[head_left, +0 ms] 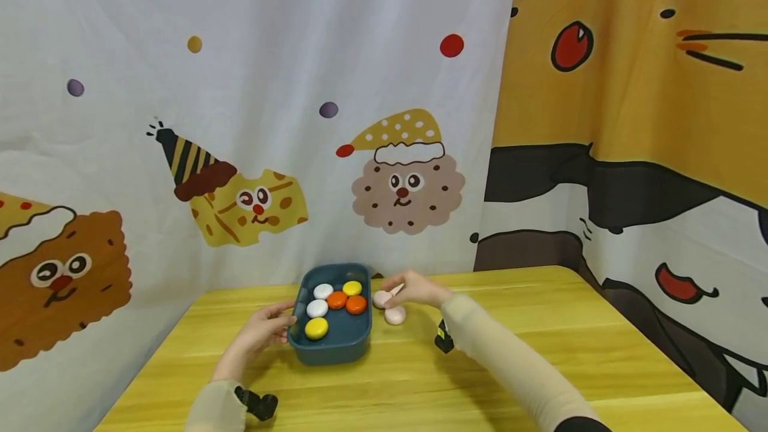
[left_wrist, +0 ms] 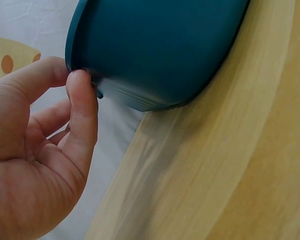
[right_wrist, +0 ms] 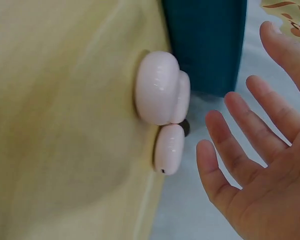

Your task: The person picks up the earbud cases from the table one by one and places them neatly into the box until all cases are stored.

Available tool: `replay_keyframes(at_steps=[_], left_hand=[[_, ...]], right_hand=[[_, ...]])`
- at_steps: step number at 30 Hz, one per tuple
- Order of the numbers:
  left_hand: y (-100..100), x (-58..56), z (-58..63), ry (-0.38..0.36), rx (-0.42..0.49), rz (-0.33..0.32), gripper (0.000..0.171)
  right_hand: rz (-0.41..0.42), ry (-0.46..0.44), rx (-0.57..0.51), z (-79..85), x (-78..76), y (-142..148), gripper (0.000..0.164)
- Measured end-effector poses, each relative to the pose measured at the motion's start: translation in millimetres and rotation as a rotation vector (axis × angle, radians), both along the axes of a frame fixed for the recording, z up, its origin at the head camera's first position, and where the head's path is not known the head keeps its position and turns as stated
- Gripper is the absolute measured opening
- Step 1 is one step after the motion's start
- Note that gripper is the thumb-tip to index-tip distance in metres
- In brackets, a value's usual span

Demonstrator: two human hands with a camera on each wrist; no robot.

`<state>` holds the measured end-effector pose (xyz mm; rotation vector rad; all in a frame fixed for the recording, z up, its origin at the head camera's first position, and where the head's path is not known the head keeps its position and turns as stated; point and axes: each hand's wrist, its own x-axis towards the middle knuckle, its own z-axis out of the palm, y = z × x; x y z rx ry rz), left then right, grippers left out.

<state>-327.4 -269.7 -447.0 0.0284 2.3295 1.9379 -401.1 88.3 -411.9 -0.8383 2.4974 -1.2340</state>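
A dark blue plastic box point(head_left: 333, 354) stands on the table, holding two white, two orange and two yellow glossy rounded discs, among them a yellow disc point(head_left: 316, 329). My left hand point(head_left: 267, 329) is at the box's left side. In the left wrist view its thumb point(left_wrist: 81, 95) and forefinger pinch the rim. To the right of the box lie pale pink rounded discs; the right wrist view shows a large one point(right_wrist: 157, 89), one partly behind it point(right_wrist: 183, 97) and a smaller-looking one point(right_wrist: 169, 150). Close over them, my right hand point(right_wrist: 270, 165) has its fingers spread and holds nothing.
The yellow wood-grain table point(head_left: 480, 392) reaches back to a white curtain point(head_left: 258, 85) printed with cartoon snacks. An orange and black printed curtain point(head_left: 636, 99) hangs at the right. Each wrist wears a small black camera mount point(head_left: 258, 404).
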Motion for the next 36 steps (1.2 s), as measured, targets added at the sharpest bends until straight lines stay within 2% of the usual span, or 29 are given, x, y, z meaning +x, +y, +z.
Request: replay_keyframes(at_steps=[4, 9, 18, 24, 36], left_hand=[[-1.0, 0.5, -1.0, 0.002, 0.004, 0.003, 0.054], [-1.9, -0.4, -0.3, 0.003, 0.007, 0.009, 0.054], [-3.2, 0.8, -1.3, 0.027, 0.023, -0.035, 0.058], [-1.6, 1.4, -0.6, 0.029, 0.034, -0.034, 0.059], [-1.4, 0.8, -1.6, 0.007, 0.019, -0.019, 0.056]], right_hand=[[-0.012, -0.022, 0.001, -8.2, 0.4, 2.0, 0.047], [-0.005, -0.001, 0.007, -15.7, -1.0, 3.5, 0.042], [-0.020, 0.038, 0.053, -29.6, -4.8, 6.5, 0.034], [-0.026, 0.052, 0.071, -32.3, -6.8, 6.5, 0.035], [-0.051, 0.016, 0.091, -36.1, -4.7, 3.2, 0.038]])
